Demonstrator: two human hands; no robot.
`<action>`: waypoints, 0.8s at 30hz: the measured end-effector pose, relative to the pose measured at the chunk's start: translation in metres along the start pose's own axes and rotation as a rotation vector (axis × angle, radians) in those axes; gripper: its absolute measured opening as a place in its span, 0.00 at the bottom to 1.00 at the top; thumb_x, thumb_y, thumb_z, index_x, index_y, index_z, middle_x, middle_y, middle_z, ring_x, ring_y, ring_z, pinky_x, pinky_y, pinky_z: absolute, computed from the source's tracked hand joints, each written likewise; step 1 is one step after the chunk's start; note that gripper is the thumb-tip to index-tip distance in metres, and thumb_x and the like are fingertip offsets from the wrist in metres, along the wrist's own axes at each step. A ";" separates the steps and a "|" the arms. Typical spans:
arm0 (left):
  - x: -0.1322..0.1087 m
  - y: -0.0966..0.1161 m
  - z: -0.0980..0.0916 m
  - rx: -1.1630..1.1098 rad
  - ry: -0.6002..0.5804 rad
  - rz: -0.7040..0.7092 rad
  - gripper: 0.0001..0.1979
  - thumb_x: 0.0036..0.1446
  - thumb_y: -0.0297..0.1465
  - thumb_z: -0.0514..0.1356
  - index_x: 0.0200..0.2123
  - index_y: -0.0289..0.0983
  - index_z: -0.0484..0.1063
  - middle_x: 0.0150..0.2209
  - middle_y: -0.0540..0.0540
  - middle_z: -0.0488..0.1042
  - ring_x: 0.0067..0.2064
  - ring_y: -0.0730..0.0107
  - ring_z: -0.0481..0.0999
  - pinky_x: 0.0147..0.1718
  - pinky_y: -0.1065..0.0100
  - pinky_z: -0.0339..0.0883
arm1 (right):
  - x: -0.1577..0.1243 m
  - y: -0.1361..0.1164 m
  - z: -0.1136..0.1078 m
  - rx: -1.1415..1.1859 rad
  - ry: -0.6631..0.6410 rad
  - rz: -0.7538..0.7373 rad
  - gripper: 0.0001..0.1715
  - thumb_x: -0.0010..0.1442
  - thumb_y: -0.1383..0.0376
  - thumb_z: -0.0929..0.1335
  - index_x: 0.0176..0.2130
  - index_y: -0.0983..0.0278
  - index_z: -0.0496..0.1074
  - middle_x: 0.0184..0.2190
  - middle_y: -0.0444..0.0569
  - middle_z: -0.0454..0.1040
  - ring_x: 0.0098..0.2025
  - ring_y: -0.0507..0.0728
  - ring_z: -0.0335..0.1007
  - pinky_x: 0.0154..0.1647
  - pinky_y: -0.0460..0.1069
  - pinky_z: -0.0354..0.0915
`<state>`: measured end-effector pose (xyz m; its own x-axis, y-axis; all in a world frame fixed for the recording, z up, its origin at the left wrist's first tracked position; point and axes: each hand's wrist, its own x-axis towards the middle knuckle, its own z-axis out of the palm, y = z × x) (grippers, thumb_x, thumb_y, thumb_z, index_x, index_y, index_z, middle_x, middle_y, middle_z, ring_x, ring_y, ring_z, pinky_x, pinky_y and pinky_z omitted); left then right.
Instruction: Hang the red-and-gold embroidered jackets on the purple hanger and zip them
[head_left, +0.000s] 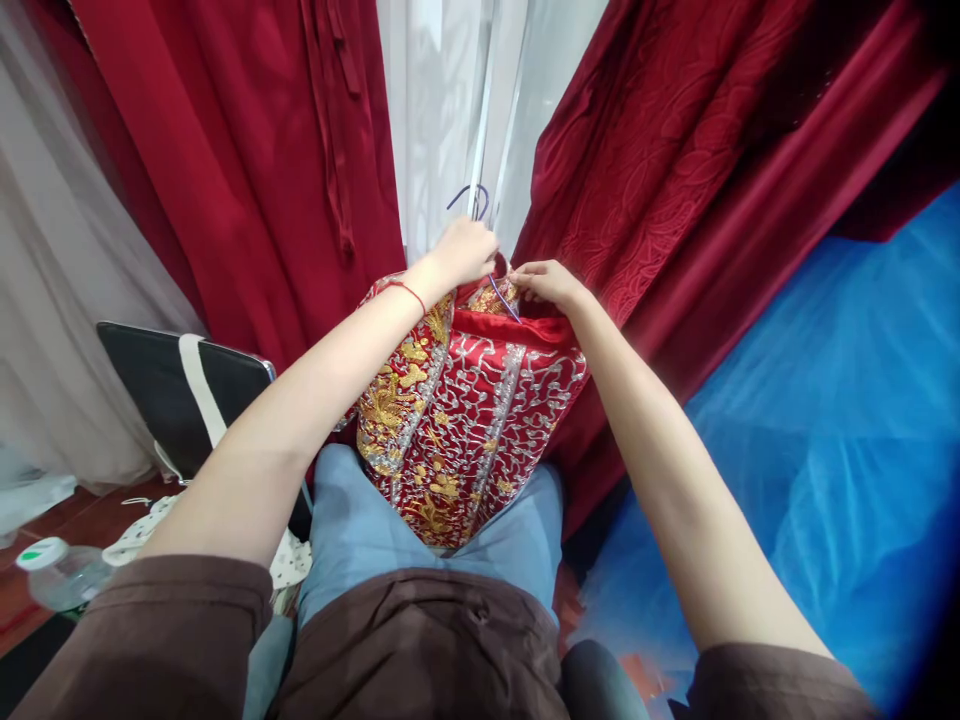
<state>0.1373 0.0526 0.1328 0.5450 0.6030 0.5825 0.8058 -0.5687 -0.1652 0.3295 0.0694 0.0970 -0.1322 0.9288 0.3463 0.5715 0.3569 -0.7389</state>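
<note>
A red garment (465,420) with gold and silver embroidery hangs in front of me over my knees. My left hand (466,250) is closed round a thin blue wire hanger (472,200) at the garment's top. My right hand (546,282) pinches the red collar edge just to the right of it. A red string circles my left wrist.
Dark red garments (675,180) hang left and right, with white sheer fabric (457,100) between them. Blue tulle (840,420) fills the right side. A black chair (180,390) with a white strap stands at left. A plastic bottle (56,572) lies at lower left.
</note>
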 end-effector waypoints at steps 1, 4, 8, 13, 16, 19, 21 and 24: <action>0.002 0.002 0.004 0.018 -0.002 -0.005 0.19 0.63 0.33 0.55 0.52 0.29 0.76 0.43 0.34 0.79 0.52 0.52 0.75 0.56 0.56 0.58 | -0.001 0.001 -0.002 -0.003 -0.016 -0.016 0.10 0.60 0.63 0.73 0.29 0.65 0.73 0.19 0.41 0.67 0.23 0.49 0.61 0.28 0.45 0.59; 0.010 0.006 0.010 0.026 0.016 -0.046 0.26 0.61 0.35 0.60 0.59 0.28 0.70 0.44 0.34 0.78 0.54 0.50 0.74 0.56 0.55 0.57 | -0.006 0.002 -0.005 -0.001 -0.085 -0.086 0.12 0.60 0.61 0.73 0.30 0.64 0.72 0.19 0.40 0.67 0.24 0.49 0.62 0.28 0.44 0.60; 0.020 0.007 0.011 0.009 -0.012 -0.032 0.25 0.58 0.38 0.64 0.57 0.36 0.73 0.42 0.39 0.79 0.54 0.51 0.73 0.54 0.57 0.57 | -0.013 0.004 -0.005 0.003 -0.117 -0.124 0.14 0.60 0.57 0.74 0.31 0.64 0.71 0.18 0.40 0.66 0.23 0.48 0.61 0.27 0.43 0.60; 0.016 0.010 0.011 0.069 -0.063 -0.035 0.15 0.57 0.36 0.62 0.45 0.38 0.82 0.40 0.39 0.80 0.52 0.51 0.74 0.53 0.58 0.59 | -0.018 0.002 0.010 0.053 -0.158 0.021 0.12 0.62 0.61 0.71 0.30 0.63 0.68 0.22 0.41 0.68 0.23 0.48 0.62 0.26 0.43 0.60; 0.016 0.015 0.013 0.093 -0.077 -0.084 0.16 0.53 0.35 0.65 0.43 0.34 0.83 0.39 0.37 0.80 0.50 0.48 0.75 0.51 0.57 0.61 | -0.020 -0.002 0.018 0.044 -0.161 0.088 0.09 0.64 0.61 0.68 0.33 0.63 0.69 0.25 0.43 0.71 0.24 0.49 0.64 0.27 0.44 0.62; 0.019 0.017 0.018 0.061 -0.078 -0.135 0.17 0.50 0.36 0.66 0.41 0.31 0.83 0.38 0.35 0.80 0.49 0.48 0.76 0.50 0.57 0.63 | -0.019 -0.006 0.023 -0.047 -0.133 0.108 0.12 0.64 0.57 0.67 0.37 0.64 0.71 0.29 0.48 0.75 0.26 0.52 0.67 0.29 0.46 0.64; 0.020 0.016 0.021 0.025 -0.068 -0.149 0.17 0.50 0.36 0.65 0.41 0.31 0.83 0.37 0.35 0.80 0.49 0.49 0.76 0.49 0.58 0.64 | -0.017 -0.007 0.023 -0.108 -0.105 0.120 0.15 0.63 0.55 0.67 0.39 0.65 0.72 0.30 0.51 0.77 0.28 0.55 0.69 0.31 0.48 0.67; 0.018 0.014 0.021 -0.016 -0.062 -0.151 0.17 0.49 0.36 0.65 0.41 0.34 0.83 0.36 0.39 0.80 0.49 0.50 0.76 0.49 0.60 0.65 | -0.013 -0.006 0.023 -0.186 -0.083 0.138 0.18 0.62 0.52 0.67 0.37 0.65 0.75 0.29 0.55 0.78 0.30 0.58 0.73 0.35 0.50 0.69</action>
<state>0.1632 0.0674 0.1242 0.4317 0.7154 0.5495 0.8760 -0.4777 -0.0663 0.3090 0.0575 0.0832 -0.1043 0.9753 0.1944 0.7271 0.2082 -0.6542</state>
